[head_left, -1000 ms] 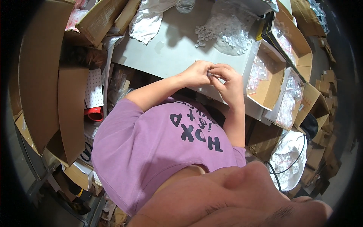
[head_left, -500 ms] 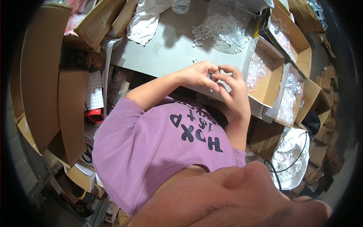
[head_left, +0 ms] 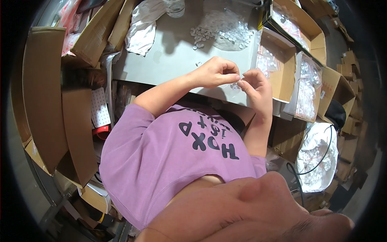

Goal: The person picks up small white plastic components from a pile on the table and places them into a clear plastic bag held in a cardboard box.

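Above the table's near edge, my left hand point(head_left: 217, 73) and my right hand point(head_left: 259, 88) meet fingertip to fingertip. Between and just below the fingertips hangs a small clear plastic piece point(head_left: 235, 86) with something whitish in it; its exact kind is too small to make out. Thumb and forefinger are pinched together on each hand. Farther off on the grey table point(head_left: 161, 60) lies a loose pile of small white round pieces point(head_left: 201, 35), spilling from a clear plastic bag point(head_left: 231, 36). One small piece point(head_left: 198, 63) lies apart, close to my left hand.
Right of my hands stands an open cardboard tray point(head_left: 287, 66) with small clear packets, and beside it a box point(head_left: 308, 90) of more packets. A white cloth point(head_left: 141, 30) and a clear container point(head_left: 174, 8) lie at the back. Tall cartons point(head_left: 44, 92) crowd the left.
My hands have drawn slightly apart, and their fingertips now pinch the small clear piece, which shows more plainly below them. The view has shifted a little over the table.
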A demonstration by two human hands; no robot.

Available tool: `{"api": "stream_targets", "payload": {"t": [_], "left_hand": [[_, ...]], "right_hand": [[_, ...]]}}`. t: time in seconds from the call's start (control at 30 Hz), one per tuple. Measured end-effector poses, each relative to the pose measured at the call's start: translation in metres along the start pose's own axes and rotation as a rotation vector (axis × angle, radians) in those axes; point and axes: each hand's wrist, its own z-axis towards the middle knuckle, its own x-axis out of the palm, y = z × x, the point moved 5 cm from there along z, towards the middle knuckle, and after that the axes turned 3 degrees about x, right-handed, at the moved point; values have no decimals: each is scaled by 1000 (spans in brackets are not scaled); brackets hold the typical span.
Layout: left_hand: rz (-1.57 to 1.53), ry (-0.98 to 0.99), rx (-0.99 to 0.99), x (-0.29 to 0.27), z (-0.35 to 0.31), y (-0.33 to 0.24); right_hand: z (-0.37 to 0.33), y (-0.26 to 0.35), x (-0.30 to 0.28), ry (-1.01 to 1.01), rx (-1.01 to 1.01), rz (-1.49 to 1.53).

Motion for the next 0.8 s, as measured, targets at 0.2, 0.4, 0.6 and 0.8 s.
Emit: {"api": "stream_targets", "payload": {"t": [0.2,0.4,0.6,0.8], "left_hand": [[-22,12,-97,9,12,-3],[-82,109,-100,22,28,-10],[507,53,270,19,71,-32],[1035,358,258,56,136,-7]], "right_hand": [[-3,-14,-10,107,73,-10],[-17,-4,-24,43,27,89],[-60,9,-122,-807,-165,-176],[-104,9,-190,-1344,-231,-1057]]}}
